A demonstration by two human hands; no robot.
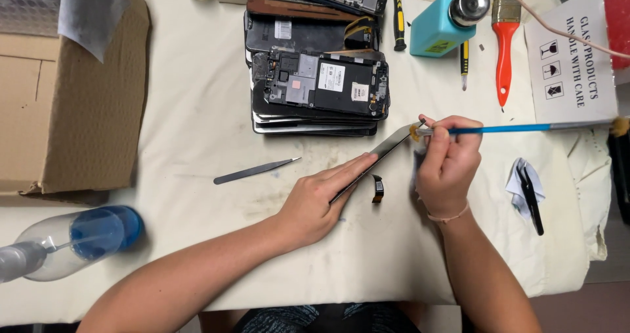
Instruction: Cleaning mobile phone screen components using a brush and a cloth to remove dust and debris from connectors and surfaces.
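Observation:
My left hand [321, 198] holds a thin phone screen panel [387, 148] tilted on edge, fingers stretched along its underside. My right hand [448, 162] grips a blue-handled brush [512, 129], its tip touching the panel's upper end. A small flex-cable part [378, 188] lies on the cloth between my hands. A stack of opened phone frames [318, 87] sits just beyond the panel.
Metal tweezers [256, 171] lie left of my hands. A cardboard box [72, 90] stands at left, a clear bottle with blue liquid [79, 238] at lower left. A teal dispenser bottle [441, 24], red-handled paintbrush [503, 44], white card [571, 57] and black tweezers on tissue [530, 195] are at right.

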